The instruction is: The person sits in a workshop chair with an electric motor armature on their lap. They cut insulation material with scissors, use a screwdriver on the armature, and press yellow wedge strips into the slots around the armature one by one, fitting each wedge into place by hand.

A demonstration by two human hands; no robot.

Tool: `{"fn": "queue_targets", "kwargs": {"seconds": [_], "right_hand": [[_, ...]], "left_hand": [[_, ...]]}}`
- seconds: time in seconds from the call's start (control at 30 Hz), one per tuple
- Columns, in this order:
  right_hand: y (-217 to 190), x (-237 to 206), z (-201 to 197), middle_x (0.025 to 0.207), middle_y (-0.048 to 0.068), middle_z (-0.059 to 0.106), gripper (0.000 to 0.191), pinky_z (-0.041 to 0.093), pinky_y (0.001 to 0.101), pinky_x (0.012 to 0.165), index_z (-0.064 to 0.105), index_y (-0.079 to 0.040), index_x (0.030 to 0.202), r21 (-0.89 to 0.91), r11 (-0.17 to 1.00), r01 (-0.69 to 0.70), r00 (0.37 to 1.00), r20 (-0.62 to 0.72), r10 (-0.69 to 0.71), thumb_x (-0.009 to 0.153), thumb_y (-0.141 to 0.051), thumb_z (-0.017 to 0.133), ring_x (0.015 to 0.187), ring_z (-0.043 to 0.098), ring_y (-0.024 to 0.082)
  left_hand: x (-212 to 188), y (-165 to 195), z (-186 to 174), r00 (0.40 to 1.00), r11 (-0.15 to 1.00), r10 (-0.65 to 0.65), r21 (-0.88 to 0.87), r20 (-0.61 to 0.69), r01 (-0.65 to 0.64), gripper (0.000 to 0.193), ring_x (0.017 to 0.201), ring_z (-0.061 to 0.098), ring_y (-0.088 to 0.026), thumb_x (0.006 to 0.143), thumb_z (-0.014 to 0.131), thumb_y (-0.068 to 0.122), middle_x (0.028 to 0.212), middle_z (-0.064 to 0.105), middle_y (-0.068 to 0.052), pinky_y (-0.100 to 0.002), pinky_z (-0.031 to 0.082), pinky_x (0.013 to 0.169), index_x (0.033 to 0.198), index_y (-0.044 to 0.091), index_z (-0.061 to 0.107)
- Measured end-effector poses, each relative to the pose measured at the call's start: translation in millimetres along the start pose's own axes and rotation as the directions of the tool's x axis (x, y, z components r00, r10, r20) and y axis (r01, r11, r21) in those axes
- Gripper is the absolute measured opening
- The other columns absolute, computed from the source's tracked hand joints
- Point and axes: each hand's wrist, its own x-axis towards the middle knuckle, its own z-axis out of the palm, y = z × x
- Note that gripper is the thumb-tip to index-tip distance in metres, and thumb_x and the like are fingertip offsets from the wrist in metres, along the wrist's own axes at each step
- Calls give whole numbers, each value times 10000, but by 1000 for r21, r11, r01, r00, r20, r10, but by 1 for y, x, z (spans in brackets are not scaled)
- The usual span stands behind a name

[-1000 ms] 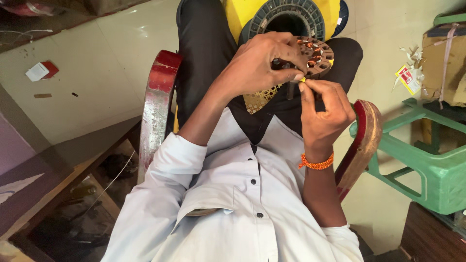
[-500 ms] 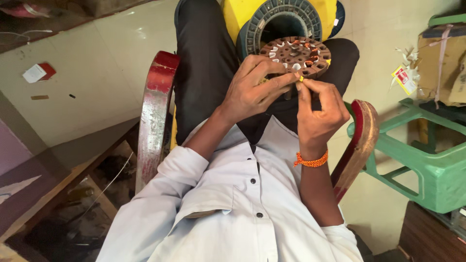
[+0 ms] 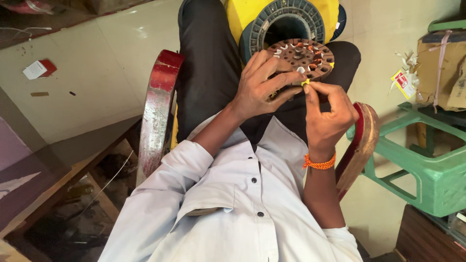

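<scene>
My left hand (image 3: 264, 85) grips a round brown slotted metal core (image 3: 303, 56) with copper windings, holding it by its near edge above my lap. My right hand (image 3: 327, 114) pinches a small yellowish strip (image 3: 306, 82) against the core's near rim, fingertips touching those of the left hand. An orange thread band (image 3: 319, 163) circles my right wrist. Beyond the core, a grey-blue ring-shaped part (image 3: 286, 19) rests on a yellow object (image 3: 242, 14) at my knees.
I sit in a chair with red worn armrests (image 3: 158, 106). A green plastic stool (image 3: 427, 155) stands at the right with a cardboard box (image 3: 441, 68) on it. A small red and white packet (image 3: 39, 69) lies on the pale tiled floor at left.
The core has tilted flatter and shifted slightly up and right. My left hand regripped its near edge, and my right fingers stay pinched at the rim.
</scene>
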Motion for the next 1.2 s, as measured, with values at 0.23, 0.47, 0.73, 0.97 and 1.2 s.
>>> {"fn": "queue_targets", "kwargs": {"seconds": [0.23, 0.47, 0.73, 0.97, 1.2], "right_hand": [[7, -4, 7, 970, 97, 746, 114, 556, 286, 745, 711, 16, 1020, 95, 992, -83, 995, -41, 87, 980, 23, 817, 814, 701, 162], [20, -11, 14, 903, 56, 692, 326, 484, 263, 714, 625, 14, 1194, 126, 982, -143, 970, -178, 164, 992, -102, 853, 774, 614, 112], [53, -24, 9, 1007, 69, 674, 209, 517, 236, 661, 621, 12, 1220, 378, 902, -209, 956, -114, 269, 1160, -188, 637, 816, 682, 116], [61, -40, 10, 846, 60, 682, 220, 465, 229, 606, 653, 12, 1091, 349, 906, -238, 953, -96, 287, 1119, -204, 621, 676, 616, 97], [40, -29, -2, 1043, 71, 657, 159, 498, 217, 634, 673, 9, 1135, 547, 817, -184, 961, -74, 266, 1087, -140, 703, 736, 611, 95]], "left_hand": [[-3, -2, 9, 999, 994, 45, 99, -26, -42, 346, 888, 531, -195, 851, 913, 231, 1025, 615, 20, -348, 433, 788, 1129, 153, 722], [-4, -7, 15, 995, 990, 93, 105, -32, -89, 372, 902, 538, -200, 827, 934, 186, 1028, 599, 10, -345, 446, 781, 1127, 136, 720], [-6, -2, 19, 998, 981, 65, 184, -26, -59, 429, 902, 535, -235, 761, 939, 120, 1042, 600, -9, -378, 448, 776, 1118, 142, 703], [-2, -3, 19, 988, 946, 155, 285, 16, -153, 402, 902, 565, -246, 772, 925, 140, 1054, 608, -25, -378, 489, 755, 1102, 121, 696], [-5, -10, 19, 982, 942, 175, 277, 69, -187, 343, 885, 546, -233, 847, 913, 103, 1043, 605, -11, -357, 470, 738, 1114, 148, 703]]}}
